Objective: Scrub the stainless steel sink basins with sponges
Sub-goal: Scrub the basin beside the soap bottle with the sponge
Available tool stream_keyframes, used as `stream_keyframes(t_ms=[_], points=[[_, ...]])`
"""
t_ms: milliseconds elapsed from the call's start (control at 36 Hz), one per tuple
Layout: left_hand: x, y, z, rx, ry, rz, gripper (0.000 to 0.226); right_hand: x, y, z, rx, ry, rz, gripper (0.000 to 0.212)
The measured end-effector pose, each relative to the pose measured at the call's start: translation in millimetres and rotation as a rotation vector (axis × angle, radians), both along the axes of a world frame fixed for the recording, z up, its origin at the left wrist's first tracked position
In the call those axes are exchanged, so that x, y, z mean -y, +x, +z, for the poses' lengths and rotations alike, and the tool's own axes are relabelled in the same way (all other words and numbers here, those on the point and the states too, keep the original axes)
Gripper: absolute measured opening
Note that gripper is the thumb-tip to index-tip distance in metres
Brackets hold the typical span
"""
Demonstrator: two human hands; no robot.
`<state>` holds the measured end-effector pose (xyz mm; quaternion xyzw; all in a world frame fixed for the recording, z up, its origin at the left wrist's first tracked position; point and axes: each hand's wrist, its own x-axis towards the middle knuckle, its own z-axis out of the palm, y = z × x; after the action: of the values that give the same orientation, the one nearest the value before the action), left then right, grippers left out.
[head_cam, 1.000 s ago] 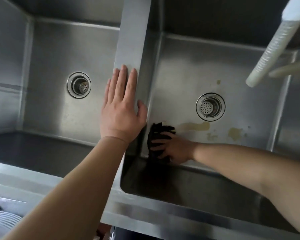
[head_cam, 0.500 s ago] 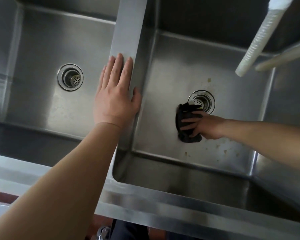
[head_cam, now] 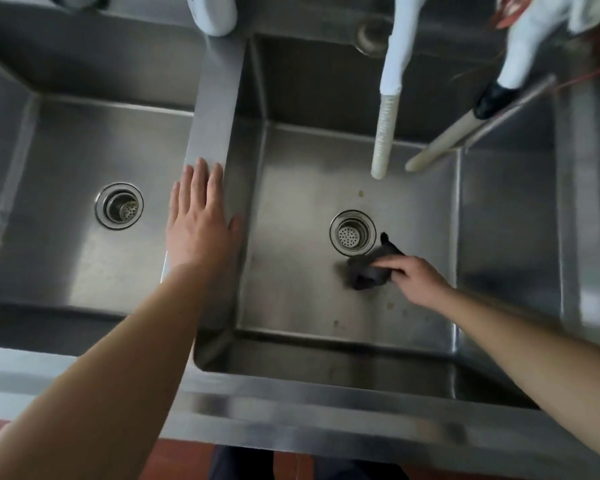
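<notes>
Two stainless steel basins are seen from above, a left basin [head_cam: 66, 258] and a right basin [head_cam: 291, 289], parted by a flat steel divider [head_cam: 219, 109] that runs from the upper middle of the frame down toward the centre. The left hand [head_cam: 198, 223] is laid flat on the lower part of this divider, its fingers straight and close together and its thumb spread toward the right basin; nothing is held in it. The right hand [head_cam: 413, 275] is reached down to the floor of the right basin, where a dark sponge [head_cam: 369, 268] is gripped under curled fingers and pressed against the steel. The sponge is found in the centre right of the frame, just below and to the right of the right drain [head_cam: 352, 232], with its upper edge touching or nearly touching the drain's rim. A few small yellowish spots [head_cam: 390, 305] are seen on the basin floor below the sponge, and another above the drain. A second drain, the left drain [head_cam: 119, 206], is set in the floor of the left basin. Two pale hoses are hung over the right basin from the upper right of the frame: a ribbed hose [head_cam: 383, 140] pointing straight down and a smooth hose [head_cam: 440, 143] slanting to the lower left. The front edge of the worktop [head_cam: 291, 407] is stretched across the bottom of the frame.
</notes>
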<state>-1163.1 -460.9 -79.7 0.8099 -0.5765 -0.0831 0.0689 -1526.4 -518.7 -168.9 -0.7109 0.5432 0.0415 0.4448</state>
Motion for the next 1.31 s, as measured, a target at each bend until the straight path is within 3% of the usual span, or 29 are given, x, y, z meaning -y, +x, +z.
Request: stream_keyframes(t_ms=[111, 194, 278, 333, 444, 556, 694, 806, 944, 1111, 1222, 1306], points=[[-0.5, -18.7, 11.3, 0.054, 0.118, 0.026, 0.092, -10.5, -25.5, 28.5, 0.165, -0.03, -0.541, 0.038], [-2.8, -42.8, 12.8, 0.07, 0.067, -0.049, 0.092, -7.0, -46.1, 37.5, 0.397, 0.109, -0.997, 0.034], [-12.1, -75.5, -6.9, 0.058, 0.118, -0.308, 0.094, 14.9, -58.6, 32.6, 0.46, 0.165, -1.226, 0.033], [-17.9, -96.4, -31.2, -0.056, 0.238, -0.35, 0.091, 40.1, -62.4, 21.8, 0.39, 0.052, -1.259, 0.035], [-28.3, -114.3, -93.9, -0.092, 0.451, -0.227, 0.082, 91.3, -58.2, -0.3, 0.044, -0.312, -0.971, 0.039], [-39.9, -101.1, -138.2, -0.07, 0.459, -0.163, 0.077, 110.9, -47.4, -32.2, -0.157, -0.534, -0.566, 0.044], [-38.8, -83.9, -184.5, -0.048, 0.535, -0.135, 0.081, 113.6, -35.6, -98.0, -0.555, -0.269, -0.097, 0.069], [-48.8, -84.2, -206.4, -0.057, 0.467, -0.131, 0.085, 126.2, -25.2, -132.4, -0.566, -0.214, -0.206, 0.069], [-47.2, -84.8, -217.3, -0.058, 0.514, -0.135, 0.086, 173.1, 9.8, -137.3, -0.553, -0.172, -0.408, 0.082], [-44.0, -84.1, -218.2, -0.072, 0.451, -0.125, 0.083, 212.4, 52.9, -147.4, -0.484, -0.298, -0.051, 0.095], [-46.7, -85.1, -222.4, -0.099, 0.453, -0.105, 0.084, 184.8, 56.3, -162.5, -0.372, -0.434, 0.117, 0.064], [-46.3, -84.9, -223.3, -0.106, 0.464, -0.105, 0.084, 158.1, 46.4, -162.4, -0.326, -0.461, 0.189, 0.057]])
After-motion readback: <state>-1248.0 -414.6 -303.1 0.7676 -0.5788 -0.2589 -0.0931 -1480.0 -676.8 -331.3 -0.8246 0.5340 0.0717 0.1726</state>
